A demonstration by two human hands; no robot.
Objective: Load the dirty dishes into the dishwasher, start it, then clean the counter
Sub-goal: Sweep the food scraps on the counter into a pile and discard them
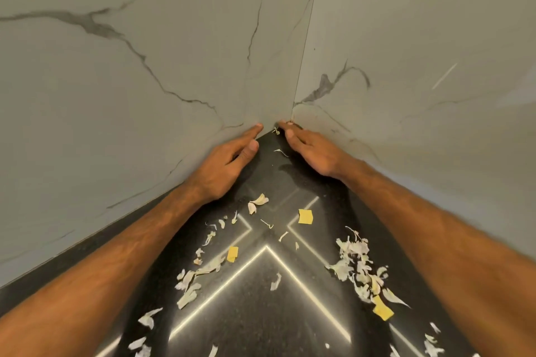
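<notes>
A glossy black counter [261, 304] runs into a corner between two marble-look walls. Both my arms reach into that corner. My left hand [229, 164] lies flat along the left wall with fingers stretched out, empty. My right hand [311, 151] lies flat along the right wall, fingertips at the corner, empty. Between the arms the counter is strewn with pale peel scraps [356, 266] and yellow bits [305, 216]. A tiny scrap [276, 131] sits right at the corner between my fingertips. No dishes or dishwasher are in view.
The left wall [116, 81] and right wall [420, 66] close in the corner. More peel scraps [191, 281] lie nearer me on the left, and another yellow bit [383, 310] lies at the lower right.
</notes>
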